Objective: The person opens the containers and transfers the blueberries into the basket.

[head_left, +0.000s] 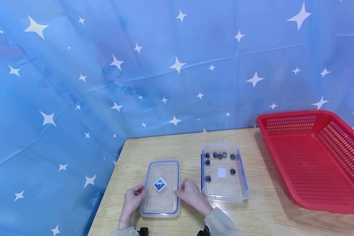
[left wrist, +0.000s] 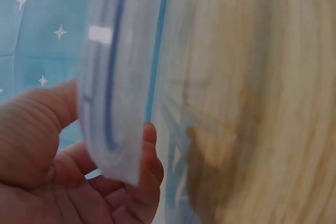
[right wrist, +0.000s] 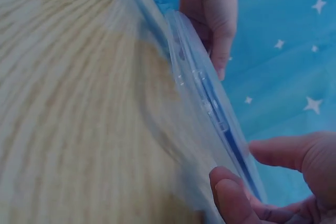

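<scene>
A clear plastic box lid (head_left: 168, 203) with a blue seal line and a blue BXH diamond sticker (head_left: 160, 184) is between my two hands. My left hand (head_left: 133, 200) pinches its left edge, thumb on top and fingers beneath, as the left wrist view shows. At the opposite edge my right hand (head_left: 192, 195) holds the lid between thumb and fingers. The lid's thin edge (right wrist: 223, 114) appears in the right wrist view, tilted by the camera angle. To the right stands a clear open box (head_left: 227, 191) with several dark blueberries (head_left: 220, 156) scattered inside.
A large red perforated basket (head_left: 306, 160) occupies the table's right side. Behind the wooden table (head_left: 129, 154) hangs a blue cloth (head_left: 153, 82) with white stars, which also covers the left side.
</scene>
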{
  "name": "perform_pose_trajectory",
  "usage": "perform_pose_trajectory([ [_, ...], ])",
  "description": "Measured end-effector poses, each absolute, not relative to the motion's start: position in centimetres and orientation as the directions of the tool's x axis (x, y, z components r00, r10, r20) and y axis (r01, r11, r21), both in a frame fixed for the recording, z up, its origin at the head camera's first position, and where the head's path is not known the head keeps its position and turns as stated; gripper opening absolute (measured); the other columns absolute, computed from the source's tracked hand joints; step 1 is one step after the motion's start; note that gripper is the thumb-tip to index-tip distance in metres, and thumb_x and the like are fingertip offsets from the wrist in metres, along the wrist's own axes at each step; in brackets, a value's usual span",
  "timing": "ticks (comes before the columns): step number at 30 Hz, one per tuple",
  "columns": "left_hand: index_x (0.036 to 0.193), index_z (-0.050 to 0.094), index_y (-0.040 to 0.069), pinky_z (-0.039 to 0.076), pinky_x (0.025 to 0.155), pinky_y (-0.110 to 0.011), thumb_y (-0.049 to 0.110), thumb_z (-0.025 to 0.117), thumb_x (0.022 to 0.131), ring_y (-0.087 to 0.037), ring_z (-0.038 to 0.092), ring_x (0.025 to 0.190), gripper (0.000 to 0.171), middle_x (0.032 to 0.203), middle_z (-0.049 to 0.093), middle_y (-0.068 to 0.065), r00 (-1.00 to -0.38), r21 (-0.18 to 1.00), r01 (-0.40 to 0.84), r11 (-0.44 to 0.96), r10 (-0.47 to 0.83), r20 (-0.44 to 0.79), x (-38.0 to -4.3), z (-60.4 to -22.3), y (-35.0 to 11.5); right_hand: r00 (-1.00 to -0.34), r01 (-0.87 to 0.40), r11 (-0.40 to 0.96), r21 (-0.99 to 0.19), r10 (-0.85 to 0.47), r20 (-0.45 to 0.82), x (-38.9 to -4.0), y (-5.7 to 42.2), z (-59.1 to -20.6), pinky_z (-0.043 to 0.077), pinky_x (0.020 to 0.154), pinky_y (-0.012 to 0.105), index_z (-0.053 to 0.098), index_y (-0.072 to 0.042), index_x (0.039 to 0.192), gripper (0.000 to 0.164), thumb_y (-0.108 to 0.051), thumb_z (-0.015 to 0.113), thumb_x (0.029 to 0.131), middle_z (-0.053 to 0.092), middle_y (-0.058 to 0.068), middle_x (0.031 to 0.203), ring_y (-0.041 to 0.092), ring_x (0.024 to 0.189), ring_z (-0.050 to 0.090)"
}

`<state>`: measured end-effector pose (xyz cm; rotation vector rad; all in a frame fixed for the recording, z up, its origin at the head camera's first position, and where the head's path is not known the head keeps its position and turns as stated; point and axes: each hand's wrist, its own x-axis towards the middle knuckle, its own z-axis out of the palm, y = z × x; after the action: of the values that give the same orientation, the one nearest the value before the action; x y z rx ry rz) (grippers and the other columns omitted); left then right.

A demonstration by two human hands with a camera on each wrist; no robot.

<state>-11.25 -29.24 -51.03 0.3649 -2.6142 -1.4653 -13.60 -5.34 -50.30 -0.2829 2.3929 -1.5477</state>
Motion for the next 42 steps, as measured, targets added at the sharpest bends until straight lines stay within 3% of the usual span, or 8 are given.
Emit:
perform_pose_trajectory([
  [10,0.095,0.068,-0.011,0.048,0.056,-0.020,0.006,0.071,0.077,-0.012,0.057,0.066,0.024,0.073,0.063,-0.005,-0.963,0.751,-0.122,0.649,-0.259,0.068,-11.5,-51.6,-28.7,-0.935,-0.032,0.446,-0.894,-0.330,-0.131,-13.5,-5.7,-51.0,0.037,0.036,0.021,0.048,-0.002,0.080,0.027,-0.015,0.071,0.080,0.049,0.000,0.050,0.010,0.038,0.046],
  [16,0.096,0.068,-0.008,0.045,0.056,-0.022,0.010,0.069,0.079,-0.012,0.053,0.066,0.024,0.074,0.061,-0.003,-0.959,0.679,-0.135,0.721,-0.268,0.095,-11.3,-51.4,-28.4,-0.932,-0.092,0.536,-0.839,-0.343,-0.117,-13.8,-6.2,-50.9,0.039,0.036,0.023,0.049,-0.001,0.082,0.029,-0.021,0.070,0.081,0.050,0.001,0.054,0.011,0.039,0.047],
  [23,0.099,0.068,-0.007,0.039,0.056,-0.026,0.011,0.068,0.080,-0.016,0.049,0.069,0.026,0.080,0.057,-0.008,-0.957,0.619,-0.155,0.770,-0.272,0.098,-11.3,-51.3,-28.2,-0.944,-0.183,0.649,-0.738,-0.325,-0.051,-14.1,-6.9,-50.8,0.045,0.050,0.032,0.055,0.009,0.093,0.039,-0.024,0.071,0.079,0.055,0.009,0.069,0.020,0.056,0.051],
  [28,0.101,0.066,-0.008,0.041,0.056,-0.026,0.010,0.067,0.081,-0.016,0.051,0.069,0.027,0.080,0.059,-0.006,-0.954,0.623,-0.192,0.759,-0.294,0.064,-11.4,-51.2,-28.1,-0.948,-0.187,0.688,-0.701,-0.314,-0.055,-14.1,-7.0,-50.8,0.045,0.049,0.032,0.056,0.008,0.091,0.039,-0.026,0.071,0.079,0.054,0.009,0.067,0.020,0.056,0.051],
  [36,0.099,0.062,-0.013,0.048,0.059,-0.030,0.011,0.069,0.080,-0.020,0.055,0.071,0.031,0.078,0.060,-0.009,-0.949,0.651,-0.234,0.722,-0.316,0.009,-11.2,-50.4,-28.4,-0.933,-0.254,0.623,-0.740,-0.359,0.019,-13.6,-6.1,-49.5,0.035,0.043,0.023,0.053,-0.006,0.076,0.025,-0.023,0.070,0.081,0.044,-0.003,0.059,0.010,0.050,0.040],
  [42,0.094,0.066,-0.009,0.049,0.062,-0.030,0.006,0.069,0.077,-0.019,0.059,0.069,0.023,0.081,0.064,-0.012,-0.924,0.675,-0.141,0.725,-0.341,0.174,-11.4,-49.7,-28.0,-0.911,-0.374,0.488,-0.789,-0.351,0.214,-13.8,-5.0,-47.6,0.035,0.043,0.019,0.055,-0.005,0.078,0.017,-0.015,0.068,0.082,0.045,-0.007,0.057,0.002,0.049,0.037],
])
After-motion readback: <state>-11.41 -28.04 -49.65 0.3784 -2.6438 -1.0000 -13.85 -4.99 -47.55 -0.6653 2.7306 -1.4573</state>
